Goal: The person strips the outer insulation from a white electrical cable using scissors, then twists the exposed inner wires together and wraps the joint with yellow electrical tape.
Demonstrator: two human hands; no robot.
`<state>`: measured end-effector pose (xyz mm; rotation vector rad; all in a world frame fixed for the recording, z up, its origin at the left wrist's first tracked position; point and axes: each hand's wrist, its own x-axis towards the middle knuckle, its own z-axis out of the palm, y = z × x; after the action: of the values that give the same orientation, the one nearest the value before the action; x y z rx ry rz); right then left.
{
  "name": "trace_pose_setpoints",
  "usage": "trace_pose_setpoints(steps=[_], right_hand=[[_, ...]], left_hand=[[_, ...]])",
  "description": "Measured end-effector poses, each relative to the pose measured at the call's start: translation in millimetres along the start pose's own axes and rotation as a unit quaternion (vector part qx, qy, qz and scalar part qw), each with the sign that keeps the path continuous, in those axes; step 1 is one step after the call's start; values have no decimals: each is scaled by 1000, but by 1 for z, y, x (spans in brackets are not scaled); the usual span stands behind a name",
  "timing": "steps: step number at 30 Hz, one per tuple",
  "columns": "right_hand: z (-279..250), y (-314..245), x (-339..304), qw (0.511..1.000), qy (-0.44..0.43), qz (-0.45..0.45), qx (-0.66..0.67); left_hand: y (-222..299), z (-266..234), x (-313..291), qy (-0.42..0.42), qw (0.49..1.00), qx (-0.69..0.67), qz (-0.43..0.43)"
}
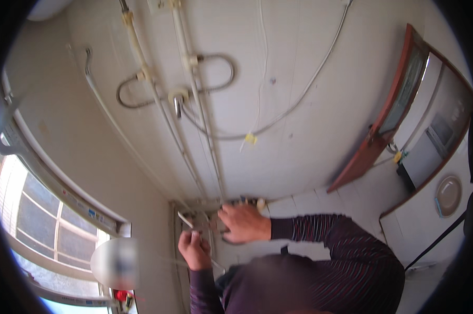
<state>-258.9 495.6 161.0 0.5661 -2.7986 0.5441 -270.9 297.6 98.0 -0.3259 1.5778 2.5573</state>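
Head view: washroom-like corner, person bent low over the foot of the wall; places taken from the chrome spout fixed there. Well below the spout, where the paired wall pipes run down, both hands are close to each other but apart. Left hand: fingers curled in, thumb up, directly by a pale strip that slants away from its tip; whether the strip is pinched or merely behind it, cannot tell. Right hand: back uppermost, fingers bent down toward the pipe ends, its grip hidden by the hand itself. Right sleeve comes level from the side, the left forearm from beneath, an arrangement that probably lets both reach one cramped spot without crossing. Beside the right hand, below and right of the spout, a small pale rounded thing. Braided hoses loop out left and right of the spout, presumably bowed to take up spare length. Grey hose sags from upper right of the spout, low end passing a yellow tag on a thin cord, likely a marker or tie. Far right of the spout, red-brown door stands open, perhaps for light or access.
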Motion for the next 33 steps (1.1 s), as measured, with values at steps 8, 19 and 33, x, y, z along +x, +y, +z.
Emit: trace_pose_setpoints(steps=[8,19,33], right_hand=[[41,-26,19,984,-88,93,127],[62,-39,17,992,-31,82,95],[52,-13,-43,978,-100,155,102]], left_hand=[[15,-4,13,-38,988,-146,16],[-7,-7,20,-13,973,-226,46],[-68,21,-10,-15,978,-199,-55]])
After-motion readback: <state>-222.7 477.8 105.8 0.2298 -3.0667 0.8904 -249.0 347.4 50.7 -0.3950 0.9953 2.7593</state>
